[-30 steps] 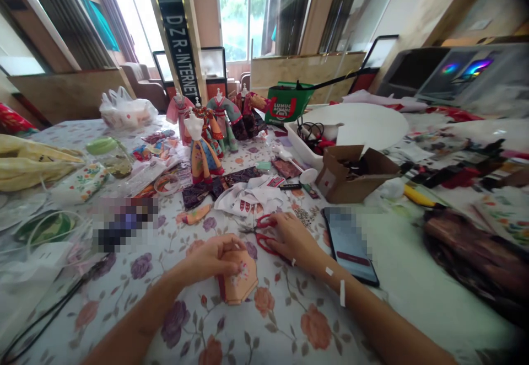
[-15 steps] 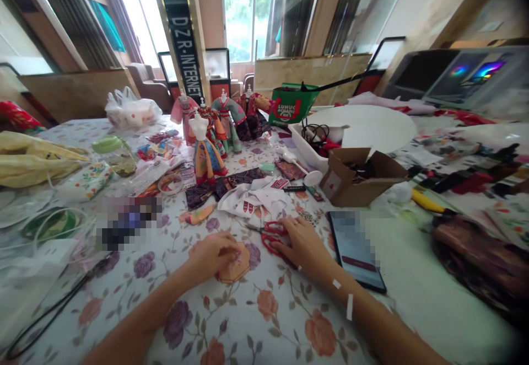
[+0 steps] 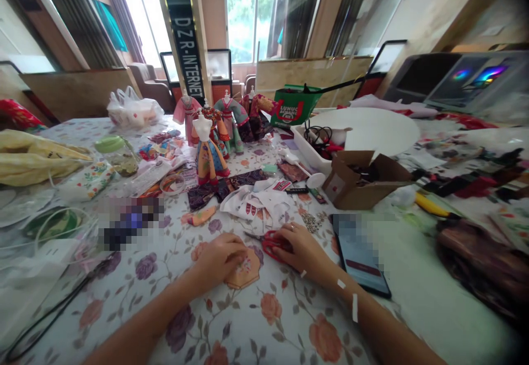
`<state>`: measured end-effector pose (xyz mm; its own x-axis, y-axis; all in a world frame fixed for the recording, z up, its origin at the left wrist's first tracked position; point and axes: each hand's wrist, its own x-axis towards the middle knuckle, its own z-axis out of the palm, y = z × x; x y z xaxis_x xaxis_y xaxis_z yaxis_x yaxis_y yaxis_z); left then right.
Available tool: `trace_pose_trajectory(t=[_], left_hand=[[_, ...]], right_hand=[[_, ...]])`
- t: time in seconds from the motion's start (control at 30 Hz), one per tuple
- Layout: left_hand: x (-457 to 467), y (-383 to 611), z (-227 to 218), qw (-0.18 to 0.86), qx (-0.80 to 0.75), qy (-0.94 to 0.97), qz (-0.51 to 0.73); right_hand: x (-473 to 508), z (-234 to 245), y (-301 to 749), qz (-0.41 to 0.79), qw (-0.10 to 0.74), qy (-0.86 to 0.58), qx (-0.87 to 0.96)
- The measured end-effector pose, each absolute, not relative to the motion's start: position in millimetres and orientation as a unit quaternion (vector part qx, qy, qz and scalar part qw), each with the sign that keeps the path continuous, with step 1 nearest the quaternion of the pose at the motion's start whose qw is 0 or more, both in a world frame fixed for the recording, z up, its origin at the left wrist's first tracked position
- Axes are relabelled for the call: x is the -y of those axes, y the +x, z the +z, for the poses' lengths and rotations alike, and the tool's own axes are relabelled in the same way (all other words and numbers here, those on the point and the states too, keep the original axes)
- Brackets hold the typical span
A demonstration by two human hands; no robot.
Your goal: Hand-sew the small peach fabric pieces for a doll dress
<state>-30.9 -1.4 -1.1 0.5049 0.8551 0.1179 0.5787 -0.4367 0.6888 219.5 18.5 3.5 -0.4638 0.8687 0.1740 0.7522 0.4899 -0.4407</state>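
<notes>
While the left grip [image 3: 219, 257] is pressed on an embroidered peach fabric patch [image 3: 243, 270] | red-handled scissors [image 3: 273, 245] are covered by the right grip [image 3: 300, 249] | clenching cannot be told for either

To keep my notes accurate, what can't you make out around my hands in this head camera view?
In the head view:
The phone screen: pixelated.
The pixelated object on the tablecloth: blurred beyond naming.
The red-handled scissors: partly under the right hand.
The orange fabric piece: partly under the left hand.
The cardboard box: contents mostly hidden by its walls and flaps.
</notes>
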Motion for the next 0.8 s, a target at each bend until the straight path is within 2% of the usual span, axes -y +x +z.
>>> trace_pose_trajectory(t=[0.1, 0.17, 0.23, 0.3, 0.37, 0.43, 0.53, 0.63, 0.7, 0.8], left_hand=[[-0.7, -32.5, -3.5, 0.294, -0.443, 0.816, 0.226], [-1.7, -32.5, -4.4, 0.299, -0.446, 0.811, 0.232], [-2.2, -31.8, -4.7, 0.306, -0.453, 0.8, 0.246], [-2.3, -31.2, -4.9, 0.312, -0.46, 0.79, 0.258], [-1.9, -31.3, -5.5, 0.315, -0.461, 0.787, 0.263], [-2.0, -32.9, -6.5, 0.308, -0.458, 0.791, 0.263], [-7.0, -38.9, -5.1, 0.251, -0.454, 0.806, 0.285], [-23.3, -45.9, 2.4, 0.175, -0.463, 0.808, 0.319], [-39.5, -47.5, 8.5, 0.145, -0.474, 0.81, 0.314], [-65.5, -43.4, 15.2, 0.137, -0.478, 0.826, 0.267]], right_hand=[[-17.3, 0.2, 223.6, 0.315, 0.265, -0.504, 0.759], [-19.5, -3.0, 227.4, 0.458, 0.323, -0.511, 0.652], [-23.7, -4.3, 231.6, 0.546, 0.398, -0.506, 0.537], [-27.6, -2.3, 236.2, 0.555, 0.473, -0.503, 0.463], [-28.7, 3.0, 241.5, 0.512, 0.502, -0.517, 0.468], [-26.2, 9.2, 246.7, 0.431, 0.453, -0.548, 0.556], [-18.8, 15.2, 250.7, 0.249, 0.284, -0.588, 0.715], [-13.7, 14.9, 246.8, 0.111, 0.155, -0.603, 0.775], [-13.4, 12.9, 240.9, 0.064, 0.109, -0.61, 0.782], [-15.7, 9.6, 231.6, 0.023, 0.086, -0.605, 0.791]])
